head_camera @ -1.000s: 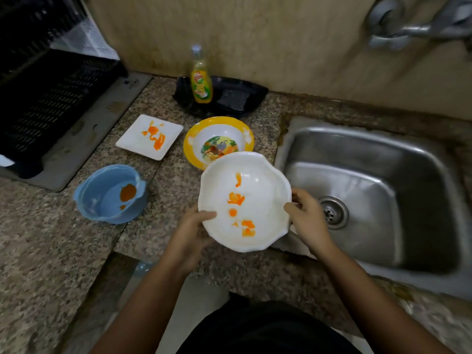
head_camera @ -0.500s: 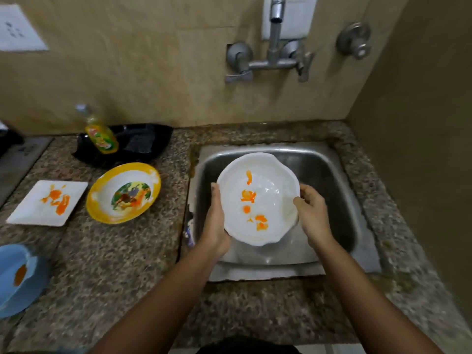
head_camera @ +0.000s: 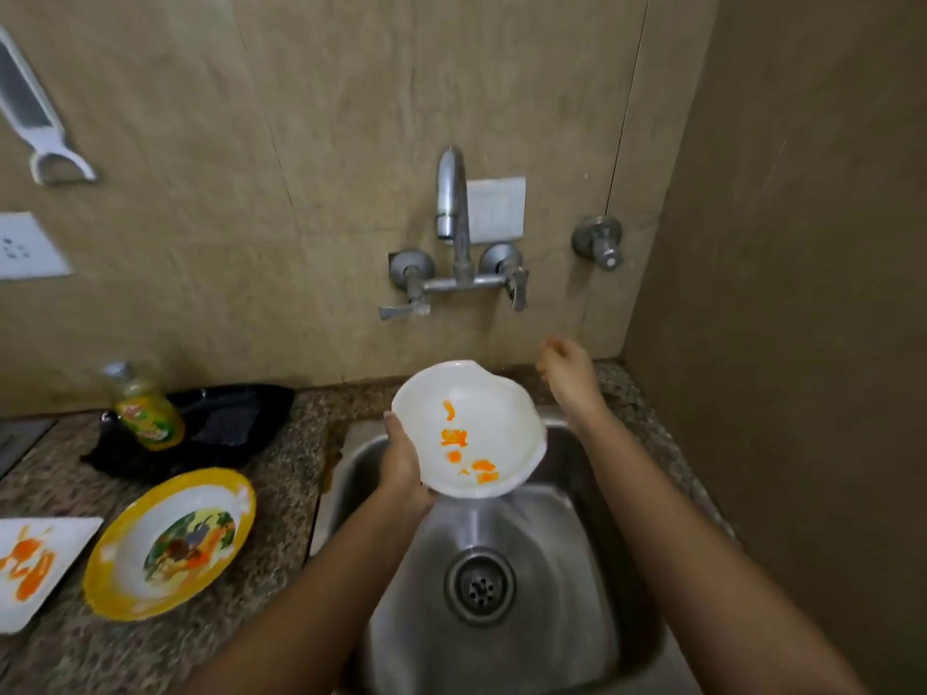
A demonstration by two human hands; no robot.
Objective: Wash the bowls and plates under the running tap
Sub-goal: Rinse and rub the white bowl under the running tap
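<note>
A white scalloped bowl (head_camera: 481,418) smeared with orange sauce is held tilted over the steel sink (head_camera: 592,554). My left hand (head_camera: 401,464) grips its left rim and underside. My right hand (head_camera: 564,366) is off the bowl, raised toward the wall below the tap (head_camera: 451,198), fingers loosely curled and holding nothing. No water shows at the spout. On the counter to the left lie a yellow-rimmed picture bowl (head_camera: 170,544) and a white square plate (head_camera: 30,564) with orange smears.
A yellow dish-soap bottle (head_camera: 145,408) stands by a black tray (head_camera: 225,418) at the back of the granite counter (head_camera: 281,494). Tap levers (head_camera: 519,288) sit on the wall, a separate valve (head_camera: 599,240) to their right. A side wall closes the right.
The bowl came from the counter to above the sink and up toward the tap. My right hand has let go of its rim and risen toward the wall. The view tilted upward.
</note>
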